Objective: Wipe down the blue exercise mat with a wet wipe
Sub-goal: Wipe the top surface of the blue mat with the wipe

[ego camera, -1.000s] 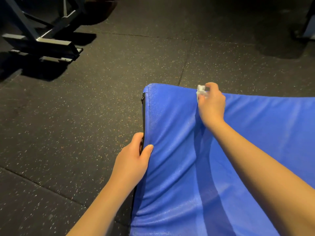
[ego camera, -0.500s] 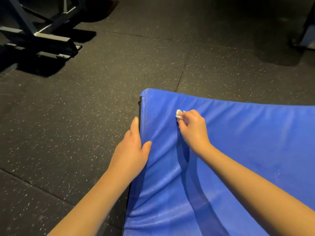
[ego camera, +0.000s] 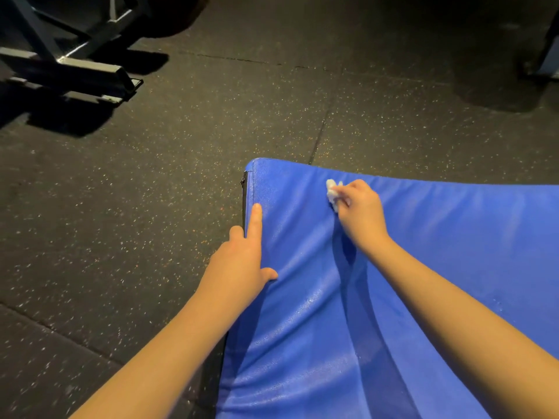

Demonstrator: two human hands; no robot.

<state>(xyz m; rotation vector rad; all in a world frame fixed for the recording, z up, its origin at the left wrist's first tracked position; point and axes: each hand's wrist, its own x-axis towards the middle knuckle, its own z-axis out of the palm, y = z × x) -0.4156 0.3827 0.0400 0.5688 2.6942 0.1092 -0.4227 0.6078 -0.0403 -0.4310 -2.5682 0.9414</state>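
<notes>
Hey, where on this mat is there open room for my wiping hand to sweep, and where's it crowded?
Widest free patch: the blue mat right of the right hand, out to the far edge. A narrower bare strip lies between the wet wipe and the left hand. Crowded: the left edge, where that hand rests, and under both forearms.

Both bare forearms reach forward from the lower edge of the view, the left from the lower left, the right from the lower right. The left hand (ego camera: 242,261) lies palm down, index finger stretched straight ahead, thumb splayed out to the right, the other fingers bent down out of sight. The right hand (ego camera: 360,213) is further forward, knuckles up, its fingers curled and pinching a crumpled white wipe (ego camera: 332,192) at the fingertips.
</notes>
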